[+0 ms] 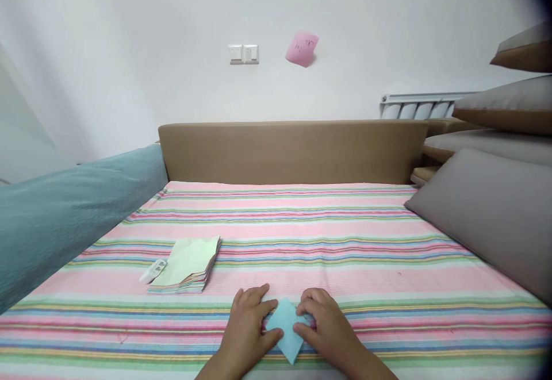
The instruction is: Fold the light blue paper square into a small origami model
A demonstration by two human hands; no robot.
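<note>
A small light-blue sheet of origami paper (286, 318), folded to a diamond shape, lies on the striped cloth at the bottom middle of the view. My left hand (248, 325) holds its left side, thumb on top of the paper and index finger at the upper left edge, with the other fingers spread on the cloth. On the opposite side, my right hand (325, 325) grips the right corner between thumb and curled fingers. Those fingers hide part of that corner. One point of the diamond faces me.
To the left lies a stack of coloured paper (190, 259), a white plastic object (153, 271) beside it. Grey cushions (487, 213) pile up at the right. A blue-green covered backrest (81, 207) borders the left, and a brown sofa arm (293, 153) the far side. A pink note (302, 49) hangs on the wall.
</note>
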